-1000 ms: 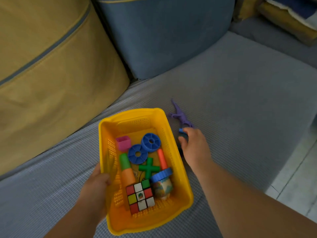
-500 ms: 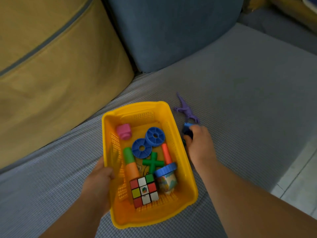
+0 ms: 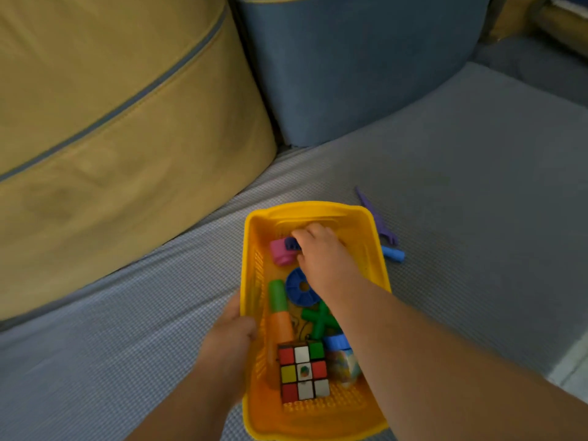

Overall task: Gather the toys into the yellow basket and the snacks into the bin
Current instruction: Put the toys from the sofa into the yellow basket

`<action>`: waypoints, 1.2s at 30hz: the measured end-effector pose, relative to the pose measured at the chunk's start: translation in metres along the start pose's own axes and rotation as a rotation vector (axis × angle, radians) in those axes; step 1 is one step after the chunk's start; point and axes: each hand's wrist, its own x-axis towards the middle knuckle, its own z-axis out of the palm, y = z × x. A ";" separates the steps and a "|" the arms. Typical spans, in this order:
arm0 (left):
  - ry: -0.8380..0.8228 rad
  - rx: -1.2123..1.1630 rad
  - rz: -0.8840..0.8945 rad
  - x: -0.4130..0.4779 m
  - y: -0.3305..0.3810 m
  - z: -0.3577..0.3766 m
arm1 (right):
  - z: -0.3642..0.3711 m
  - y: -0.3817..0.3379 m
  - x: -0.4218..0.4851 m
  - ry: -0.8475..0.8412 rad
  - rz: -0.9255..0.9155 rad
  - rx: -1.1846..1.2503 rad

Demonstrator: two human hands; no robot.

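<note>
The yellow basket [image 3: 318,211] lies on the grey sofa seat. My left hand [image 3: 234,338] grips its left rim. My right hand [image 3: 321,256] is inside the basket's far end and pinches a dark blue toothed toy piece [image 3: 292,244] next to a pink block [image 3: 280,253]. Further back in the basket lie a blue wheel [image 3: 297,288], a green-and-orange peg [image 3: 278,308], a green cross [image 3: 319,321] and a colour cube [image 3: 302,370]. Outside, right of the basket, lie a purple dinosaur [image 3: 377,219] and a light blue peg [image 3: 394,253].
A mustard cushion [image 3: 111,122] and a blue cushion [image 3: 350,65] stand behind the seat. The seat's front edge and pale floor [image 3: 572,370] are at the right. No bin or snacks show.
My right hand took a blue piece from the seat beside the dinosaur and moved left into the basket's far end. The left hand kept its hold on the rim.
</note>
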 end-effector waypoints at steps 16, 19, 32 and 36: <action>0.036 -0.066 0.034 0.011 0.007 -0.018 | -0.037 0.078 -0.003 0.310 0.352 0.189; 0.055 -0.045 0.035 0.016 0.006 -0.018 | -0.027 0.098 -0.019 0.143 0.572 0.135; 0.049 -0.031 0.022 0.019 0.005 -0.017 | -0.016 0.078 -0.023 0.110 0.685 0.418; 0.040 -0.026 0.044 0.009 0.008 -0.007 | -0.050 0.062 -0.010 0.403 0.492 0.492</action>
